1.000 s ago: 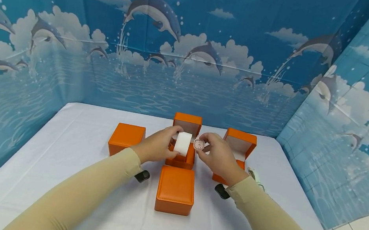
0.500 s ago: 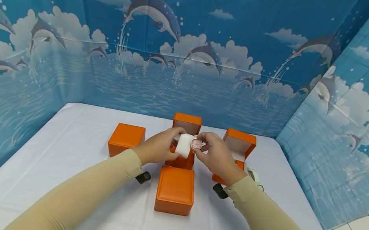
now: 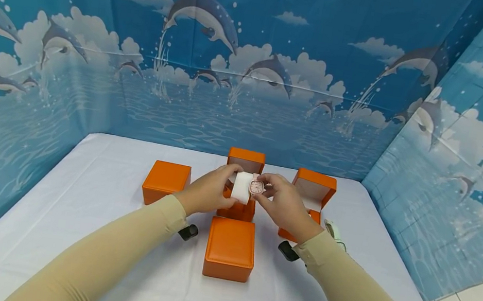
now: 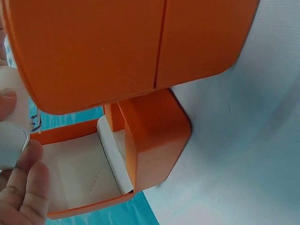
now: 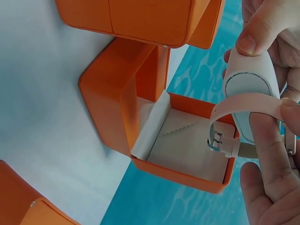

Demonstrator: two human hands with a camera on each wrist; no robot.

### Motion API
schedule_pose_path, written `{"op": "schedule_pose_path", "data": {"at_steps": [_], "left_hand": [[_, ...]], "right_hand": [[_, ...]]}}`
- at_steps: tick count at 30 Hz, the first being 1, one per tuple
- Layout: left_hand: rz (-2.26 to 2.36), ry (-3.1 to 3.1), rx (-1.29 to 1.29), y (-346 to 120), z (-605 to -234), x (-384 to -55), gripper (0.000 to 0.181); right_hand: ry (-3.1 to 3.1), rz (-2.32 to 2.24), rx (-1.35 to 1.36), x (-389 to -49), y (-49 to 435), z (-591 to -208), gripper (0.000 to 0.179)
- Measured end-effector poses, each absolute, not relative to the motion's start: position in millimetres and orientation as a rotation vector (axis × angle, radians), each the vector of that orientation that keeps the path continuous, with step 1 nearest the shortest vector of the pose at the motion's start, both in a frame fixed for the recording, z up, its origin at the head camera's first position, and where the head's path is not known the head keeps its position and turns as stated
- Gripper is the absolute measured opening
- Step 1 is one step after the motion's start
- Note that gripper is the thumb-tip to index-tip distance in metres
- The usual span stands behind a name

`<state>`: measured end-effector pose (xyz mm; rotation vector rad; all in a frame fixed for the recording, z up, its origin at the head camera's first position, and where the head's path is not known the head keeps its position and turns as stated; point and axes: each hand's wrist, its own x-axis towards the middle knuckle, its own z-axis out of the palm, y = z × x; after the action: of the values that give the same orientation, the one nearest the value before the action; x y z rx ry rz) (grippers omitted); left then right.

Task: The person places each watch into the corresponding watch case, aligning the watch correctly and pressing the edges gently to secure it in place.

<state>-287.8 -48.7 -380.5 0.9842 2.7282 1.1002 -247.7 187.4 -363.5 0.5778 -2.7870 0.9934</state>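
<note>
My left hand grips a white watch cushion by its two ends, thumb pressed on it in the right wrist view. With my right hand I hold a pink wristwatch, its square dial facing up in the head view. The watch's pink strap is buckled into a loop. One right finger runs through that loop, whose edge overlaps the end of the white cushion. Both are over an open orange watch box with a pale lining, its lid raised at the back.
A closed orange box stands in front, another closed box to the left. Right of the hands is a second open box. Beside it a pale green-white item lies partly behind my right sleeve. A dolphin-print curtain borders the table.
The watch has moved left, from apart to right at the cushion's side. The cushion has tilted and shifted slightly right. The boxes have not moved.
</note>
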Motion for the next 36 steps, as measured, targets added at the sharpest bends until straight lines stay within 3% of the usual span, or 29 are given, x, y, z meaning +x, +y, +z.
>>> {"op": "schedule_pose_path", "data": {"at_steps": [36], "left_hand": [[1.285, 2.708, 0.964, -47.2, -380.6, -282.8, 0.073]], "right_hand": [[-2.810, 1.321, 0.542, -246.5, 189.7, -357.7, 0.060]]}}
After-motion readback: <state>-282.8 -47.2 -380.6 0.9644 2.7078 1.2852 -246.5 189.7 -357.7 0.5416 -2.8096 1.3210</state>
